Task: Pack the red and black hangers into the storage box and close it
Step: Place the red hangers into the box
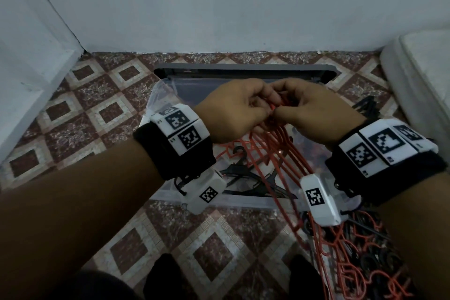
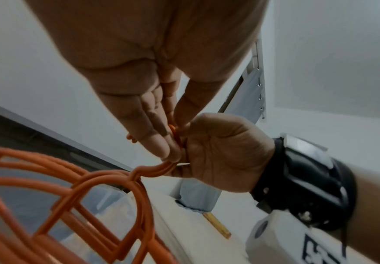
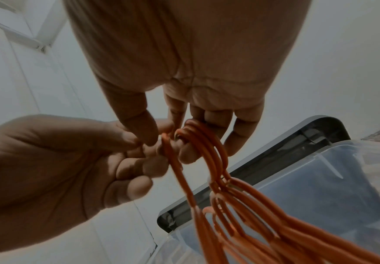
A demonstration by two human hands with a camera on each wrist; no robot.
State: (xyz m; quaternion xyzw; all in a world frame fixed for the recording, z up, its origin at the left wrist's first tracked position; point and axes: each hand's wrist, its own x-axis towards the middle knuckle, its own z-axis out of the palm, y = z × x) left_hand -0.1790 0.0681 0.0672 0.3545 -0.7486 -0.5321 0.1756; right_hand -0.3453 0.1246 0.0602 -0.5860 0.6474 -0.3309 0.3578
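Both hands meet above the clear storage box (image 1: 165, 95). My right hand (image 1: 304, 109) holds a bunch of red hangers (image 1: 289, 161) by their hooks (image 3: 202, 142), which loop over its curled fingers; the bodies hang down across the box's front edge. My left hand (image 1: 246, 107) pinches one red hook (image 3: 168, 153) between thumb and fingers, right against the right hand (image 2: 225, 151). Black hangers (image 1: 246, 175) and a red one lie in the box. The grey lid (image 1: 243, 68) lies behind the box by the wall.
A tangled pile of red and black hangers (image 1: 360, 251) lies on the patterned tile floor at the lower right. A white padded edge (image 1: 418, 80) stands to the right, white walls behind and to the left. Dark-socked feet (image 1: 168, 275) are at the bottom.
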